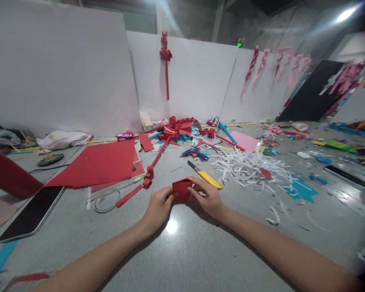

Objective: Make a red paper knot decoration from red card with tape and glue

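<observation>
A small folded piece of red paper [181, 192] is held up between my two hands, just above the grey table [182, 259]. My left hand [160, 202] pinches its left edge between thumb and fingers. On the opposite side, my right hand [207, 198] grips the right edge, fingertips at the upper corner. A utility knife with a yellow handle [211, 179] lies just beyond my right hand. Past my left hand rests a red paper strip with curled knots [148, 177].
Large red sheets [100, 162] and a phone [33, 213] lie to the left. A blue glue gun [194, 153] sits ahead, before piled paper scraps. White paper shreds [246, 164] spread to the right, with another phone [351, 177] farther out. White panels [194, 77] stand behind, hung with paper decorations.
</observation>
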`<action>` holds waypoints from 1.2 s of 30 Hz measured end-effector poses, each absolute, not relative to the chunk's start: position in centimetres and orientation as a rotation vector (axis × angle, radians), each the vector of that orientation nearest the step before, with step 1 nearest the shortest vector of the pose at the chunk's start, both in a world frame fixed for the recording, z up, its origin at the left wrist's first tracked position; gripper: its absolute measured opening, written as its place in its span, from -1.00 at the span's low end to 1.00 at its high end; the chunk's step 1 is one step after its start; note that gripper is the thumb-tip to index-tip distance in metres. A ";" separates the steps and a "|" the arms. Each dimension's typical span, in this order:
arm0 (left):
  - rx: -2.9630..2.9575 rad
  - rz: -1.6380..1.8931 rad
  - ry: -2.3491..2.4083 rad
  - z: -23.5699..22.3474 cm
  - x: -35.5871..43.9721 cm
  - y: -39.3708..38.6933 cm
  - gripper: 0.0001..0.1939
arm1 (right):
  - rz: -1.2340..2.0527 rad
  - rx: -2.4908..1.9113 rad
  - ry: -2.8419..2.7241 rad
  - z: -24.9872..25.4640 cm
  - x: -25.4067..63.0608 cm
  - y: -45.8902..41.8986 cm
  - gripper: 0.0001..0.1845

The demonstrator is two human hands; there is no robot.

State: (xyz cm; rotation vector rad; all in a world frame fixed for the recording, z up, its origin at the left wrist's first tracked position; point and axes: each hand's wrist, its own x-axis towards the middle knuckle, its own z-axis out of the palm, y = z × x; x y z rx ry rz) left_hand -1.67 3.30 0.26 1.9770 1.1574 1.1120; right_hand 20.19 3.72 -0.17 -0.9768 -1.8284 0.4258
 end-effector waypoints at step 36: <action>1.992 1.133 1.163 0.5 -1.6 3.0 -0.77 | 1.085 -1.023 -1.494 0.6 19.7 3.9 -0.63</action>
